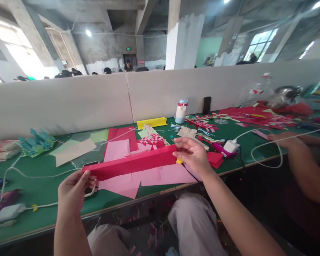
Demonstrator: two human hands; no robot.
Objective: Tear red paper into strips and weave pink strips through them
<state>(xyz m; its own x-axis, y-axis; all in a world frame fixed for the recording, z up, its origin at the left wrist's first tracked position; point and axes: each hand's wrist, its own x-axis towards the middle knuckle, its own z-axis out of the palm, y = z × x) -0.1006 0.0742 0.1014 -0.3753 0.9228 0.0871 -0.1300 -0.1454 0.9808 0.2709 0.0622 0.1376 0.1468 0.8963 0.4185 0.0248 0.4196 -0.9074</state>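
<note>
A long red paper strip point(138, 163) is stretched between my two hands, raised over the near part of the table. My left hand point(74, 188) pinches its left end between thumb and fingers. At the other end, my right hand point(190, 154) grips the strip's upper corner. Beneath the strip lie pink paper sheets point(165, 175) and a larger red sheet point(121, 134). A phone with a pale edge point(90, 192) sits by my left hand, partly covered by the hand and the strip. Close to my right hand is a small yellow plug point(179, 161) on a black cord.
White cables run across the green table point(42, 190) at both sides. A white bottle point(181, 112) and a dark phone point(206, 105) stand by the partition point(160, 89). Folded red paper point(215, 159) and a white charger point(231, 146) lie rightward, near another person's arm point(304, 163).
</note>
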